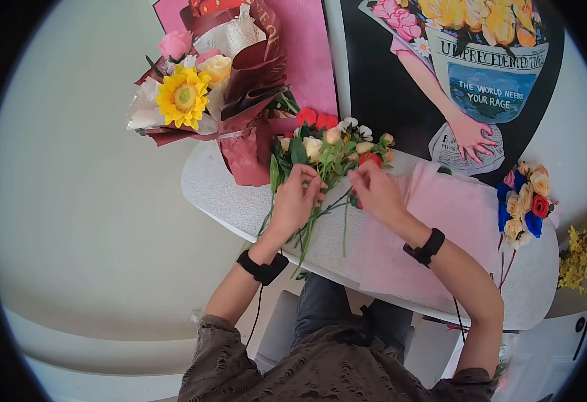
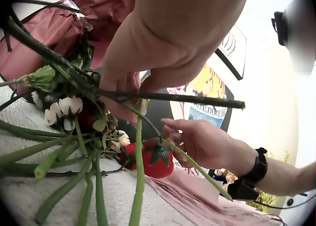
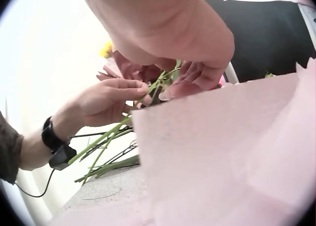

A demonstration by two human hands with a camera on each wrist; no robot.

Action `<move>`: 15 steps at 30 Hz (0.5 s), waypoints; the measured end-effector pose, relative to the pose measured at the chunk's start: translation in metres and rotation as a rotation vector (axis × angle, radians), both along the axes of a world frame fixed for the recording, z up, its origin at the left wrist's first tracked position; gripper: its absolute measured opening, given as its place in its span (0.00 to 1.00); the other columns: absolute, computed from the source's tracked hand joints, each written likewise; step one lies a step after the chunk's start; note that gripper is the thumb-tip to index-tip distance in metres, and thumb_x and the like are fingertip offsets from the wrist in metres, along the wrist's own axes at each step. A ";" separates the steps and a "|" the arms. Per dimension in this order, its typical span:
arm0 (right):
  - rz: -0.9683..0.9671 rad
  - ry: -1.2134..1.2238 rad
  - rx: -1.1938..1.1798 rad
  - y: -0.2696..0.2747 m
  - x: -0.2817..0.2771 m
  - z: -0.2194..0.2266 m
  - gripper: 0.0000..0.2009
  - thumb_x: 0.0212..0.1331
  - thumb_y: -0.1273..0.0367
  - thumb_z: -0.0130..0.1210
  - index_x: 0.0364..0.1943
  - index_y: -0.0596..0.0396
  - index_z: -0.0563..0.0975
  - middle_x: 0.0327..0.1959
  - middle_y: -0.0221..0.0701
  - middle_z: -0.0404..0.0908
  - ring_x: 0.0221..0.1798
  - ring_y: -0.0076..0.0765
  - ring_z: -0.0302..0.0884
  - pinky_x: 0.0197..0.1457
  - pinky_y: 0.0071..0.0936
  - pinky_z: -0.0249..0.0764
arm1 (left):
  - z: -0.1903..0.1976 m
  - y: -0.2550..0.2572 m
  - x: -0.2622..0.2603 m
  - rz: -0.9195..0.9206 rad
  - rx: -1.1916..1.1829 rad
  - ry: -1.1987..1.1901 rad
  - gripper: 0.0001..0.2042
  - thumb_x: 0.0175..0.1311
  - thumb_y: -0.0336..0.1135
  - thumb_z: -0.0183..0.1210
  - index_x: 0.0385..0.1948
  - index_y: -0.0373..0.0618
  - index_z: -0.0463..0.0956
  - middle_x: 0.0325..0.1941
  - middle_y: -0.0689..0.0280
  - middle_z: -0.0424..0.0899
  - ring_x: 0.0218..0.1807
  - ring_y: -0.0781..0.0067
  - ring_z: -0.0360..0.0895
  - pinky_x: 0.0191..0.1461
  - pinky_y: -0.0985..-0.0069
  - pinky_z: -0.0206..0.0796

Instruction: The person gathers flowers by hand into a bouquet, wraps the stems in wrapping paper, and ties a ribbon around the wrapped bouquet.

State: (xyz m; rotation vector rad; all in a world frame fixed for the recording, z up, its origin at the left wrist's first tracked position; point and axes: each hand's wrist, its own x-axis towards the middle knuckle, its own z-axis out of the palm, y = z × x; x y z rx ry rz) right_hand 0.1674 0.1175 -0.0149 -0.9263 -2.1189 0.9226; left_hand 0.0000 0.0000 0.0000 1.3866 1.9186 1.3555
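Note:
My left hand (image 1: 295, 199) pinches flower stems (image 2: 139, 161) above the tabletop, and a dark woody stem crosses the fingers in the left wrist view. Close to its right is my right hand (image 1: 379, 194), fingers bent beside a red flower (image 2: 158, 159) with a green base. Greenery overlaps the right fingertips in the right wrist view; I cannot tell whether they grip it. Beyond both hands lies a loose bunch of artificial flowers, with cream roses (image 1: 312, 147), white blossoms (image 2: 70, 106) and red blooms (image 1: 317, 119). Its green stems fan toward the table's front edge.
A wrapped bouquet with a sunflower (image 1: 183, 98) stands at the back left. Pink wrapping sheets (image 1: 427, 234) cover the table (image 1: 528, 295) right of the stems. Farther right lie blue, red and cream flowers (image 1: 527, 201). A black picture panel (image 1: 387, 87) leans behind.

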 end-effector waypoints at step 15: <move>0.203 0.354 -0.457 -0.012 -0.018 0.016 0.14 0.66 0.64 0.57 0.43 0.65 0.78 0.29 0.34 0.80 0.22 0.24 0.75 0.25 0.28 0.70 | 0.010 -0.003 0.021 -0.010 0.255 0.214 0.26 0.60 0.23 0.65 0.58 0.40 0.63 0.57 0.57 0.71 0.44 0.67 0.85 0.45 0.72 0.79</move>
